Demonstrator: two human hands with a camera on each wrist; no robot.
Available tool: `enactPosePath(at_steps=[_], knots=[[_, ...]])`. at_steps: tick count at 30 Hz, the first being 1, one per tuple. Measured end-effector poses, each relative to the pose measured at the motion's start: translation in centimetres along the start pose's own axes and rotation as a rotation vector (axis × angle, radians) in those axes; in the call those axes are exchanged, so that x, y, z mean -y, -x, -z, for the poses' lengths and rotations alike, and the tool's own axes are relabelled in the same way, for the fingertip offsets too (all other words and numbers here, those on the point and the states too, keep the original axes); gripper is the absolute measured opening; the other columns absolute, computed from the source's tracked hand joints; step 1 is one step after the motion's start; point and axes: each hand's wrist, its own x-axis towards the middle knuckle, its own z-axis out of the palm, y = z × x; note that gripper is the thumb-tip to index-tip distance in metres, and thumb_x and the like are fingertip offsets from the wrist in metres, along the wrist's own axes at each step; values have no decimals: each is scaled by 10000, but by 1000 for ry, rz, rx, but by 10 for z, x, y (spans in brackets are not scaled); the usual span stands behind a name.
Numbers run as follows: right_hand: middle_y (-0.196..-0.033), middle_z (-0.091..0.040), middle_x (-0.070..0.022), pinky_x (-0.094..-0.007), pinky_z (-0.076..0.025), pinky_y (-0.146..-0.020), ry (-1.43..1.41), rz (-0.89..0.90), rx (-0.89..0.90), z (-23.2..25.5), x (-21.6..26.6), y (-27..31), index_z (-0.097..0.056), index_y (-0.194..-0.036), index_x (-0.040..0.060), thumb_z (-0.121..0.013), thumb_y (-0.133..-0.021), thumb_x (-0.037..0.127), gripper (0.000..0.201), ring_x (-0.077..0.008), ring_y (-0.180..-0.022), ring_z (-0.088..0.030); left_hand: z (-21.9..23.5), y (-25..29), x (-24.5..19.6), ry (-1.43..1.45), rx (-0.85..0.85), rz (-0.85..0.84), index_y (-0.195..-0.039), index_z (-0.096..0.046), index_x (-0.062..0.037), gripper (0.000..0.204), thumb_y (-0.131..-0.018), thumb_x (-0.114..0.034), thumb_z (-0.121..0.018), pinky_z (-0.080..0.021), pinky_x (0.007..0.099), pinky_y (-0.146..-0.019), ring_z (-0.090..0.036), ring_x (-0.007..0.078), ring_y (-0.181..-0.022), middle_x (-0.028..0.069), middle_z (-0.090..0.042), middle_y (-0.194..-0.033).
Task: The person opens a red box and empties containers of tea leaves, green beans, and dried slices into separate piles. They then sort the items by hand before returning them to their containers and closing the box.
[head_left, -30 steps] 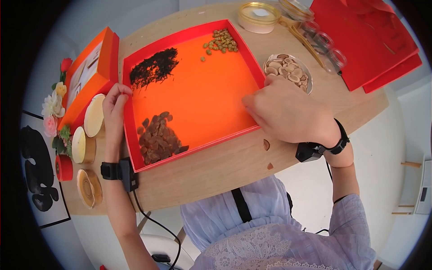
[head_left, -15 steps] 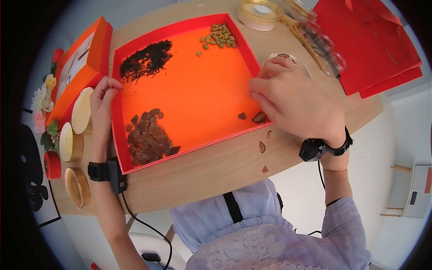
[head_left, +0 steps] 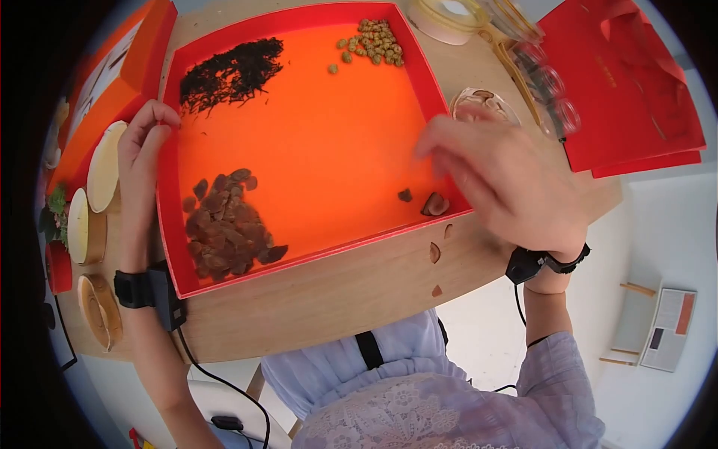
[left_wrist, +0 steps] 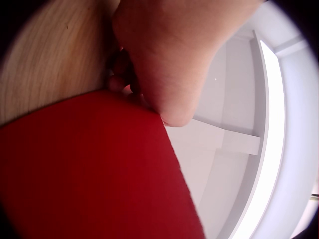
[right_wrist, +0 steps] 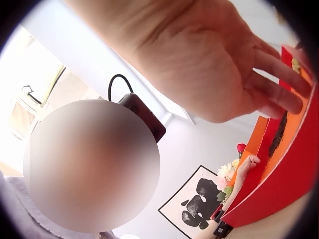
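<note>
A red shallow box [head_left: 419,67] with an orange floor lies on the table. My left hand [head_left: 142,153] grips its left wall, thumb and fingers at the rim; up close, in the left wrist view, the thumb base lies against the red wall [left_wrist: 99,164]. Over the right wall is my right hand [head_left: 508,176], fingers apart and loosely bent, blurred, with nothing seen between them. Below its fingers, in the front right corner, lie a brown slice [head_left: 434,203] and a small fragment [head_left: 404,195]. Partly hidden behind that hand, a clear dish [head_left: 479,96] holds pale, brown-rimmed slices.
Inside the box are dark shreds [head_left: 235,75], green-brown balls [head_left: 378,43] and brown slices [head_left: 224,228]. Stray pieces [head_left: 434,253] lie near the table edge. Round containers [head_left: 88,228] and an orange box [head_left: 105,90] stand left; jars, tongs [head_left: 516,71] and red bags [head_left: 617,82] lie right.
Brown pieces have come into view in the box's front right corner. My right hand has drawn up from the dish area and its fingers have spread. My left hand keeps its hold.
</note>
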Motion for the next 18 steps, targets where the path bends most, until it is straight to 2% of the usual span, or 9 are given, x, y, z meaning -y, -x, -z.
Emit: enactPosePath(at_steps=[4,6,7,9,12,16,18], knots=[[-763,-644,-141,-469,-446,-1074,182,78,-107,-8,-9,-1,-631,-1025,70,-567,-884,14,166,-384,-894,-637,0,0,-1,-9,19,-20,-936,-581,-67,95,-961,-60,-490,-373,172,-750,-488,11,-841,-58,-535,-895],[-761,-662,-185,-460,-427,-1097,196,117,-44,-12,-5,2,-608,-883,-41,-593,-796,-2,97,-371,-880,-641,-1,1,-2,6,8,-10,-935,-581,-68,96,-964,-60,-490,-375,171,-744,-490,8,-838,-59,-535,-897],[-761,-662,-185,-460,-427,-1097,193,116,-44,-14,-4,3,-608,-883,-41,-593,-796,-2,97,-371,-880,-641,-2,1,-2,23,-3,-1,-934,-581,-70,98,-967,-59,-490,-376,169,-739,-492,5,-834,-61,-535,-900],[-729,-651,-192,-453,-432,-1092,69,123,156,-17,-4,5,-605,-850,-44,-594,-778,-12,80,-379,-862,-639,-2,2,-3,47,4,22,-935,-581,-71,96,-968,-59,-492,-378,170,-743,-493,6,-836,-61,-536,-903],[-704,-641,-192,-452,-453,-1043,36,110,192,-19,1,5,-607,-861,-41,-587,-768,-20,98,-384,-845,-634,-3,2,-3,53,7,25,-936,-581,-71,92,-968,-59,-495,-382,172,-748,-496,7,-841,-59,-540,-907],[-700,-631,-194,-450,-468,-988,-66,145,176,-19,-3,0,-608,-874,-36,-577,-787,-17,95,-385,-833,-625,-4,2,-6,53,5,26,-938,-581,-67,87,-965,-58,-499,-387,173,-747,-499,6,-841,-58,-547,-908],[-688,-620,-196,-453,-467,-971,-159,143,-27,-18,-5,-1,-606,-881,-34,-579,-815,0,79,-391,-823,-616,-3,2,-5,36,4,2,-938,-582,-66,88,-964,-57,-498,-388,174,-744,-500,6,-838,-59,-549,-904]])
